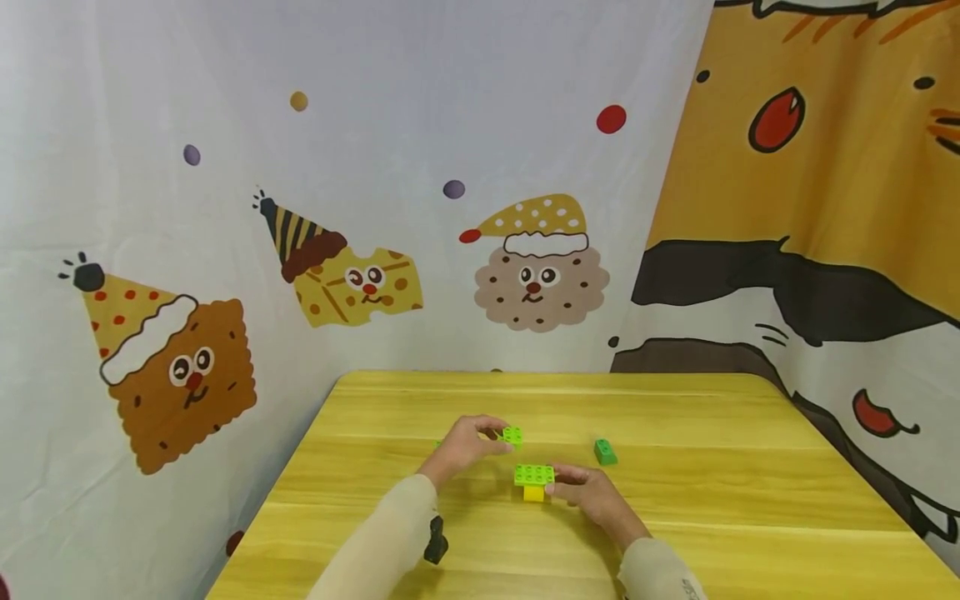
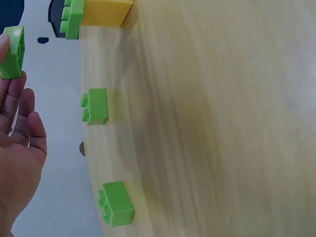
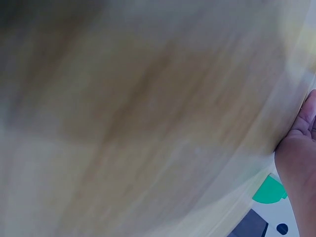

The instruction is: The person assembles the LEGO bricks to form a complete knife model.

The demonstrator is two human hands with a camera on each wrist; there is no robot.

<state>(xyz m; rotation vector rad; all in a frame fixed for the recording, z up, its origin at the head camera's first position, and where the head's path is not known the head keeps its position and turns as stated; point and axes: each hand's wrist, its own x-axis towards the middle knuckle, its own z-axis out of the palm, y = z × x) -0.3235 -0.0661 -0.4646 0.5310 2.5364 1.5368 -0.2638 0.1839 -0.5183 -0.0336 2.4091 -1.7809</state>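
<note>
Fingers of my left hand [image 1: 463, 447] pinch a small brick [image 1: 512, 436] far-left of the stack [image 1: 533, 476], my right hand [image 1: 595, 493] grips its right end, and I judge one join done, lime on yellow, leaving that brick, the right-side green block [image 1: 605, 452] and two left bricks [image 2: 98, 106] unjoined.

The table [image 1: 697, 417] looks like wood from here, its long grain running under a smooth, softly shining finish. The lime brick [image 1: 513, 434] in the left hand [image 1: 465, 446] is hard plastic, with a bright glint on it; the longer lime brick [image 1: 534, 474] and the yellow block [image 1: 533, 493] under it look like smooth plastic too (moulded studs and all), as does the green brick [image 1: 604, 452]. Beyond the table's far edge hangs matt printed cloth [image 1: 450, 100], faintly creased. The sleeves [image 1: 382, 533] look like matt fabric.
</note>
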